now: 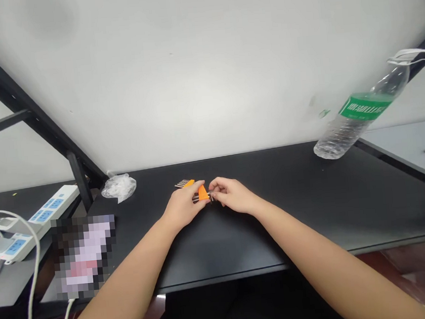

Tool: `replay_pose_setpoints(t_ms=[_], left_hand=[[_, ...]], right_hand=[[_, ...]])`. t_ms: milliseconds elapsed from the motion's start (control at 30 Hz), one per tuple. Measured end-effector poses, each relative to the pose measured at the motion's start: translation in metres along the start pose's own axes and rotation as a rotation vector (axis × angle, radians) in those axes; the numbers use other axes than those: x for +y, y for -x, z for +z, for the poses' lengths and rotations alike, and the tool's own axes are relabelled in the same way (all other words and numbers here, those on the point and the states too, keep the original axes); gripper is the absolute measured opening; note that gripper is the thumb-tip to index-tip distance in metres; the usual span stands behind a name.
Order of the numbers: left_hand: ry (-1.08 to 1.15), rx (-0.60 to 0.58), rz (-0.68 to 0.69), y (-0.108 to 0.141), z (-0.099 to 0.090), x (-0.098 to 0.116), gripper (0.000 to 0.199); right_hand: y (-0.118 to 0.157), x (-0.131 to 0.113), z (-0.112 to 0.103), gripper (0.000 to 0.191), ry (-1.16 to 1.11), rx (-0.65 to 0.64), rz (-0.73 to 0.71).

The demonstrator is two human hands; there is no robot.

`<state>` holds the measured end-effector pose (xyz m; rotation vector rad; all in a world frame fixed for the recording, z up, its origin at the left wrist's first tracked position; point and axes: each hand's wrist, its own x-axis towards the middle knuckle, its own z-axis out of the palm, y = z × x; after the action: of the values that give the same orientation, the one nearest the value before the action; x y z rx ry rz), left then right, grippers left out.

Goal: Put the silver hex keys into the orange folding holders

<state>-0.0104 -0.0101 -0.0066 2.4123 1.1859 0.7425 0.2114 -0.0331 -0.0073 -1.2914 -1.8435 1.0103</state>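
Note:
My left hand (182, 207) holds an orange holder (202, 192) with several thin metal hex keys in it, just above the black table (313, 205). The keys' ends stick out to the upper left of the holder. My right hand (230, 193) meets it from the right, its fingertips pinching the metal ends at the holder's right side. Both hands touch the set near the middle of the table, close to the wall.
A crumpled clear plastic bag (118, 186) lies to the left by a black frame post. A clear water bottle (361, 116) with a green label stands at the right back. White power strips (35, 222) and cables sit far left, beside a blurred object (83, 255).

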Motion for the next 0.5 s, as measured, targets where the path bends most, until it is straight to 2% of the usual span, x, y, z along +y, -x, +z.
replay_pose_setpoints(t_ms=[67,167,333,433,500], left_hand=[[0.010,-0.024,-0.015,0.000,-0.002,-0.001,0.054],[0.031,-0.048,-0.033,0.000,-0.003,-0.001,0.057],[0.067,-0.067,-0.033,0.000,-0.004,0.002,0.057],[0.132,-0.052,-0.033,0.000,-0.002,0.003,0.057],[0.205,-0.052,-0.035,0.001,-0.001,0.003,0.055]], right_hand=[[0.001,0.004,-0.009,0.010,0.230,0.047,-0.047],[0.003,0.009,-0.019,0.010,0.502,0.027,-0.051],[0.007,0.006,-0.013,0.005,0.746,-0.020,0.057],[0.009,0.003,-0.009,0.004,0.788,-0.010,0.092],[0.009,0.002,-0.011,0.005,0.658,-0.005,0.061]])
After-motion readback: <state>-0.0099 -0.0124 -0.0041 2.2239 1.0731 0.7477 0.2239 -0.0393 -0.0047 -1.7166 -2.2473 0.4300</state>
